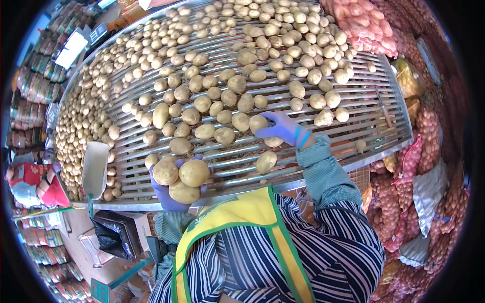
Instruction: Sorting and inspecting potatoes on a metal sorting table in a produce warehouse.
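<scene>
Cupped near the front edge of a slatted metal sorting table (223,163), my gloved left hand (172,197) bears three large potatoes (184,178) bunched together. Farther right, my gloved right hand (278,129) has its thumb and fingers around one potato (258,124) at slat height. Just below that hand lies another potato (273,141), partly covered by it. A longer potato (266,162) rests on the slats between my two hands. Many loose potatoes (202,103) are spread over the middle of the table.
Small potatoes (83,125) are heaped at the left, where a scoop (95,170) lies. A person in a red apron (36,178) is beyond the left end. Net sacks of potatoes (363,28) stand at the right. A thin handled tool (384,108) lies on the right slats.
</scene>
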`<state>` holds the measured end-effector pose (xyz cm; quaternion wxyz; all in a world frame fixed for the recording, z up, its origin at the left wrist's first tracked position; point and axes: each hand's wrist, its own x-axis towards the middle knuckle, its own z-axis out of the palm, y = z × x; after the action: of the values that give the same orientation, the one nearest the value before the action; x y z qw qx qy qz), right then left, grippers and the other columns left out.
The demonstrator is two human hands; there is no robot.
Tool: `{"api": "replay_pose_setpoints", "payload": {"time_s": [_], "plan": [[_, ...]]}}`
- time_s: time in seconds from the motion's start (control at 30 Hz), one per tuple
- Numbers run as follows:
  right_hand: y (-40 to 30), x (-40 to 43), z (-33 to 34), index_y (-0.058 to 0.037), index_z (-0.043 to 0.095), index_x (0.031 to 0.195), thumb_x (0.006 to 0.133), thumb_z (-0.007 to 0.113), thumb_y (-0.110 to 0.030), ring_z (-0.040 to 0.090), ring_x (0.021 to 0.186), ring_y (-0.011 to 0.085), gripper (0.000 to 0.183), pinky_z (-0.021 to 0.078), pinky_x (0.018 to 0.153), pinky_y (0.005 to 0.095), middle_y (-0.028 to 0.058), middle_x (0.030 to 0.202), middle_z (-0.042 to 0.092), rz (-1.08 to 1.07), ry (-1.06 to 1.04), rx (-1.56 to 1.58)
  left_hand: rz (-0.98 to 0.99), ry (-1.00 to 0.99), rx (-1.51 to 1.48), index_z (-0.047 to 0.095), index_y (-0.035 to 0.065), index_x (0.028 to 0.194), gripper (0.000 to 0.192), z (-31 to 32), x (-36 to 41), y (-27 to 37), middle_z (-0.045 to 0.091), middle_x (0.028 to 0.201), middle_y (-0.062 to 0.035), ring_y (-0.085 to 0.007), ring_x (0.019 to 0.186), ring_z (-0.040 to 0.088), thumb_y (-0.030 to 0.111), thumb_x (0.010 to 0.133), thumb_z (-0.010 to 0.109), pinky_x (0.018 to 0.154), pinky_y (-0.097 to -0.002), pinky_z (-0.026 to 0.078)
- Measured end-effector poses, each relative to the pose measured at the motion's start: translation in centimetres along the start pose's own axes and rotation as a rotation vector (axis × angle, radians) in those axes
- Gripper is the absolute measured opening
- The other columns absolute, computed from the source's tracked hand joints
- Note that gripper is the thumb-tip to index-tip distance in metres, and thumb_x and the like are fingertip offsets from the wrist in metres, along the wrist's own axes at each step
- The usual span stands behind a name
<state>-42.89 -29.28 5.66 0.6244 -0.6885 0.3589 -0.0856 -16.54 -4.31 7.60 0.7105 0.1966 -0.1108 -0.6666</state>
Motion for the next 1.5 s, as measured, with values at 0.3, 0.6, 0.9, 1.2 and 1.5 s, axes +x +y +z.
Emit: {"api": "replay_pose_setpoints", "payload": {"time_s": [0.3, 0.6, 0.9, 1.2, 1.5], "plan": [[-3.5, -0.2, 7.7, 0.0025, 0.057, 0.128, 0.095, 0.061, -0.041, 0.072, 0.087, 0.0257, 0.055, 0.0606, 0.076, 0.0349, 0.0198, 0.106, 0.07, 0.228, -0.68, 1.016, 0.245, 0.471, 0.053, 0.049, 0.0047, 0.135, 0.056, 0.1, -2.2, -1.4, 0.061, 0.124, -0.0168, -0.0407, 0.116, 0.061, 0.046, 0.098, 0.051, 0.093, -0.0601, 0.054], [-7.5, 0.0, 19.0, 0.0011, 0.056, 0.133, 0.091, 0.059, -0.042, 0.07, 0.085, 0.0257, 0.06, 0.0572, 0.08, 0.0362, 0.0163, 0.113, 0.068, 0.247, -0.711, 0.592, 0.496, 0.023, -0.421, 0.056, 0.0006, 0.124, 0.041, 3.5, -13.0, -0.9, 0.067, 0.104, -0.0196, -0.0315, 0.092, 0.064, 0.023, 0.09, 0.05, 0.081, -0.0488, 0.054], [-7.9, -3.9, 35.7, 0.0014, 0.057, 0.128, 0.09, 0.07, -0.039, 0.073, 0.082, 0.0275, 0.058, 0.063, 0.061, 0.0353, 0.0141, 0.105, 0.069, 0.568, -1.089, 0.235, 0.711, 0.518, -0.588, 0.065, 0.0027, 0.118, 0.069, -4.0, -32.1, -6.7, 0.066, 0.122, -0.0205, -0.0371, 0.107, 0.066, 0.065, 0.092, 0.052, 0.091, -0.0558, 0.054], [-7.9, -14.1, 57.2, -0.0047, 0.061, 0.116, 0.093, 0.062, -0.051, 0.065, 0.056, 0.019, 0.052, 0.05, 0.045, 0.0286, 0.0106, 0.075, 0.067, 0.533, -1.535, -0.17, 1.355, 1.255, 0.422, 0.053, 0.0097, 0.132, 0.054, -4.7, -48.2, -13.3, 0.062, 0.126, -0.013, -0.029, 0.114, 0.063, 0.035, 0.085, 0.066, 0.091, -0.0482, 0.057], [-6.2, -23.4, 74.7, -0.011, 0.061, 0.12, 0.092, 0.067, -0.051, 0.068, 0.072, 0.0182, 0.049, 0.0551, 0.054, 0.0266, 0.0109, 0.101, 0.067, 0.494, -1.47, -0.168, 1.315, 1.203, -0.712, 0.042, 0.017, 0.148, 0.073, -11.6, -63.9, -13.3, 0.051, 0.143, -0.0137, -0.0342, 0.128, 0.054, 0.065, 0.094, 0.05, 0.102, -0.0567, 0.048]]}}
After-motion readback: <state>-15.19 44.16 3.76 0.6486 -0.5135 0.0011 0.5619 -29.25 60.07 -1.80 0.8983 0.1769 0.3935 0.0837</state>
